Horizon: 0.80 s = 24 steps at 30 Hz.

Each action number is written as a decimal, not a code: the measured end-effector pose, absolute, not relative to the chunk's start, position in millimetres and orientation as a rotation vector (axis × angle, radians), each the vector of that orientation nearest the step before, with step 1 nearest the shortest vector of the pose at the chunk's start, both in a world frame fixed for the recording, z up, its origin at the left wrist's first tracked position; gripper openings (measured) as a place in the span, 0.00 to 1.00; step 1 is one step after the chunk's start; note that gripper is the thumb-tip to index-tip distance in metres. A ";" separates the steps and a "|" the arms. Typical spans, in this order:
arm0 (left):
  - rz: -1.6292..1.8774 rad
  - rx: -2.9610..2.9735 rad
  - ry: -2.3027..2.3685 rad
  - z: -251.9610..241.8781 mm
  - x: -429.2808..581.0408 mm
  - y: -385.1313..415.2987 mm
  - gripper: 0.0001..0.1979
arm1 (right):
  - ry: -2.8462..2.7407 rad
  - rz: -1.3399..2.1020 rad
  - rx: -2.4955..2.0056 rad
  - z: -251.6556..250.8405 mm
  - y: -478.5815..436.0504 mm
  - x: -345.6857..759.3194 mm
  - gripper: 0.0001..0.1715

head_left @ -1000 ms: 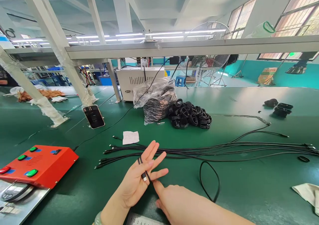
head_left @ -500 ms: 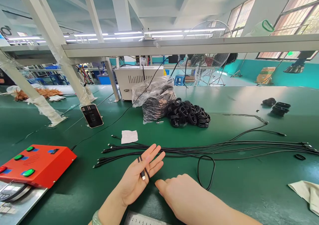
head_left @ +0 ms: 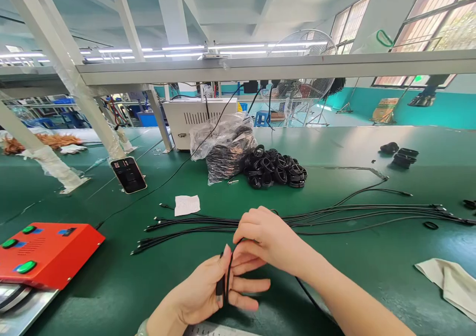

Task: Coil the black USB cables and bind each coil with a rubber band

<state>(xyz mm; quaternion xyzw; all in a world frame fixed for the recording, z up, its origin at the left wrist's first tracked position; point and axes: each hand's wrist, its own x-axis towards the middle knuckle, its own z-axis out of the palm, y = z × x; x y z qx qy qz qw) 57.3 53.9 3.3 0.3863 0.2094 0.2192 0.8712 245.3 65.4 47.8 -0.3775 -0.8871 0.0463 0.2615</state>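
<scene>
My left hand [head_left: 208, 289] holds the plug end of a black cable [head_left: 220, 291] against its palm, thumb pressed over it and the other fingers spread. The silver connector tip points down towards me. Above it, my right hand [head_left: 262, 241] pinches the same cable and bends it round the left fingers in a loop. The rest of this cable runs out under my right forearm towards the bottom edge. Just behind my hands, several straight black cables [head_left: 334, 217] lie in a loose bundle across the table. A ruler [head_left: 215, 330] shows partly below my left hand.
Behind the bundle are a pile of coiled cables [head_left: 277, 168] and a plastic bag of cables [head_left: 226, 157]. A red box with green buttons [head_left: 52, 251] stands left, a phone [head_left: 128, 175] leans on a post, and a cloth [head_left: 448, 284] lies right.
My right hand has risen and moved up beside the left fingers, bringing the cable round them. My left hand has turned, and its thumb has closed over the cable end.
</scene>
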 end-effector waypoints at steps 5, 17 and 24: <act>0.461 0.728 0.451 4.4 57.6 47.3 0.29 | -2.084 0.713 -1.067 34.8 73.0 237.7 0.05; 0.850 0.668 0.279 24.9 38.2 58.9 0.23 | -2.054 0.661 -1.218 -1.8 79.1 222.7 0.14; 0.952 0.799 0.233 43.9 35.0 42.2 0.29 | -2.066 0.579 -1.267 15.3 67.8 224.8 0.15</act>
